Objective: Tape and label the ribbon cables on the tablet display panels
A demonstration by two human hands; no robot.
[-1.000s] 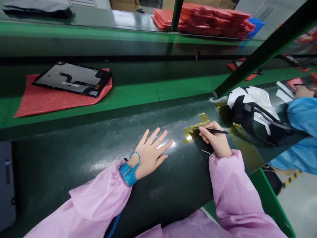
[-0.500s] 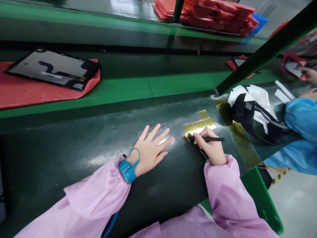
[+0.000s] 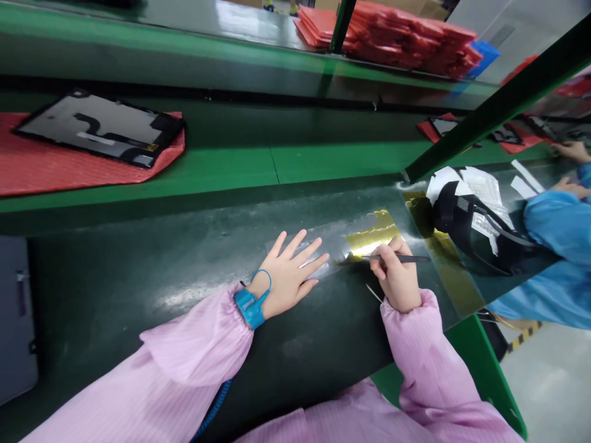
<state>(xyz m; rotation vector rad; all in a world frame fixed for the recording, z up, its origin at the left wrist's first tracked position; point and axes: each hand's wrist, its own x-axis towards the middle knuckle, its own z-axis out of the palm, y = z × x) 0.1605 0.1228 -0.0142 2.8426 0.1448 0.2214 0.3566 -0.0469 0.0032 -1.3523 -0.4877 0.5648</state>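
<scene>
My left hand (image 3: 290,274) lies flat with fingers spread on a clear film sheet (image 3: 337,237) on the dark bench mat (image 3: 138,289). A blue wrist strap (image 3: 249,306) is on that wrist. My right hand (image 3: 398,278) is closed around black tweezers (image 3: 392,259), held level, their tips at the near edge of the yellow tape pieces (image 3: 372,232) stuck on the film. Both sleeves are pink.
A dark tablet back panel (image 3: 99,128) rests on a red bag (image 3: 55,172) on the green conveyor (image 3: 323,161). Red bags (image 3: 392,37) are stacked on the far shelf. A green post (image 3: 489,104) slants at right. A co-worker's blue sleeve (image 3: 556,246) and a black-and-white strap pile (image 3: 471,212) lie right.
My right hand has drawn the tweezers down from among the tape pieces to their near edge. The left hand stays flat. The view has shifted slightly.
</scene>
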